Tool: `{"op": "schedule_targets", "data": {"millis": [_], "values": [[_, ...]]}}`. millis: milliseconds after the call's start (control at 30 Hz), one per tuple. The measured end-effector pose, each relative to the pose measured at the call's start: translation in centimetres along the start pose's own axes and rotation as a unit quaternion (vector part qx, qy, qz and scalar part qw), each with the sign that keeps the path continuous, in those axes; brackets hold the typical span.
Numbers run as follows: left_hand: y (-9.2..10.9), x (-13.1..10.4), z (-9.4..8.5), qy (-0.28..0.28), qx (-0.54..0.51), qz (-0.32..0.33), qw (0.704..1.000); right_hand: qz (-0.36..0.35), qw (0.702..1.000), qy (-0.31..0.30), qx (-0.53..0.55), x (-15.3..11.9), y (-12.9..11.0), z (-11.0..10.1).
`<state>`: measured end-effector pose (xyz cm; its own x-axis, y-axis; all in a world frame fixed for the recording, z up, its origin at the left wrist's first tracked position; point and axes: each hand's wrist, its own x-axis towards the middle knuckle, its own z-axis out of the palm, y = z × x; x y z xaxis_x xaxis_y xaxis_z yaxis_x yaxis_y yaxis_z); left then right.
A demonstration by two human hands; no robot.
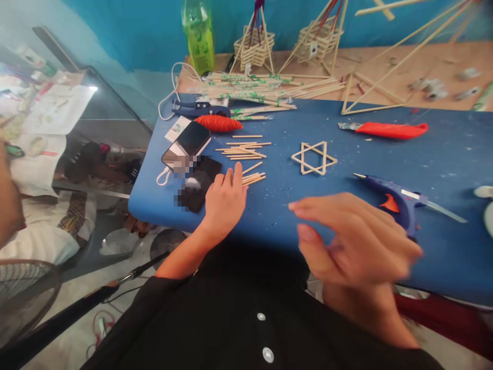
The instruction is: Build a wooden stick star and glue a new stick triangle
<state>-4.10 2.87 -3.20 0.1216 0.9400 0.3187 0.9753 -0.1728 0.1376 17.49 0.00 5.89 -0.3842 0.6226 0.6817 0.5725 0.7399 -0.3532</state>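
My left hand lies on the near left of the blue table, palm down with its fingers stretched out. Its fingertips reach a small group of short wooden sticks, partly covered by the hand. Just beyond them lies a looser pile of similar sticks. My right hand hovers over the table's front part, slightly blurred, thumb and fingers apart with nothing between them. Past it, a six-pointed star of sticks rests flat. A blue glue gun lies on its side to the right of the star.
At the back left are a phone, an orange thread bundle and dark-blue cutters. A red-handled knife lies behind the glue gun. Wrapped stick bundles, a green bottle and stick frames line the wall. Another person's arm shows far left.
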Motion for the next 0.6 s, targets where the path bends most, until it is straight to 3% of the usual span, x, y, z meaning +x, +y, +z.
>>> {"op": "schedule_targets", "data": {"millis": [100,300,467,600], "values": [[-0.4,0.8,0.5,0.015,0.003,0.013,1.000,-0.045,0.998,-0.025,-0.032,1.8,2.0,2.3],[-0.5,1.3,1.3,0.129,-0.007,0.032,0.991,-0.021,0.987,-0.120,-0.106,2.3,4.5,4.5],[-0.5,1.3,0.9,0.182,-0.061,0.014,0.981,0.028,0.947,-0.277,-0.158,6.2,6.9,6.7],[-0.7,0.8,-0.2,0.275,-0.151,0.097,0.944,-0.031,0.915,-0.390,-0.094,8.3,9.0,9.3]]}}
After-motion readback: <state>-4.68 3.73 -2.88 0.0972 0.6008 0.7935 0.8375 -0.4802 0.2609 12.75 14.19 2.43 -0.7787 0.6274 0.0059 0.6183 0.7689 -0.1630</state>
